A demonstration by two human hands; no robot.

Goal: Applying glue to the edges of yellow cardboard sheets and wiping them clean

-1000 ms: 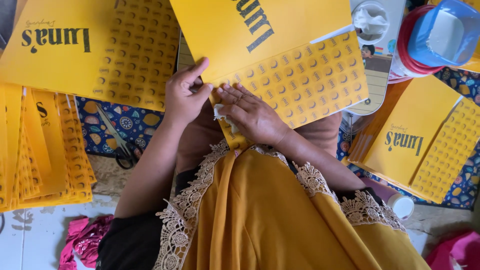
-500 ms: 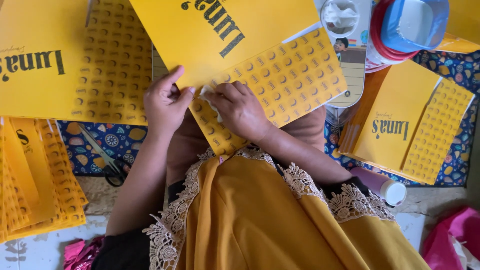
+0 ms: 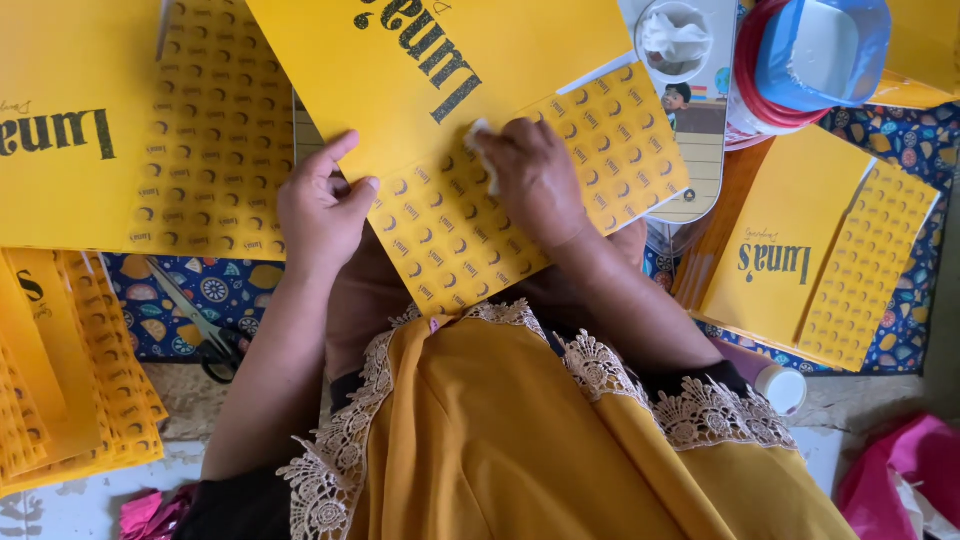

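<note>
1. A yellow card sheet [image 3: 470,130] lies on the person's lap, in the middle of the view. Its long side runs from the lower left up to the upper right, so it sits tilted.
2. The plain half with big dark letters is at the top. The half with rows of small dark marks is at the bottom, near the person's body.
3. The right hand [image 3: 535,180] lies on the patterned half, palm down, with the arm coming up from the lower right. Its fingers are bent and pressed together on a small white cloth [image 3: 480,135], which pokes out at the fingertips, right at the line where the two halves meet.
4. The left hand [image 3: 320,210] holds the left edge of the sheet. Its thumb points up and its fingers are curled in, pinching the edge. The arm comes up from the lower left.
5. Black scissors [image 3: 205,340] lie on a blue patterned cloth [image 3: 240,290] to the left.
6. More yellow sheets [image 3: 800,250] lie in a stack to the right, and a blue tub [image 3: 825,50] sits at the top right.
</note>
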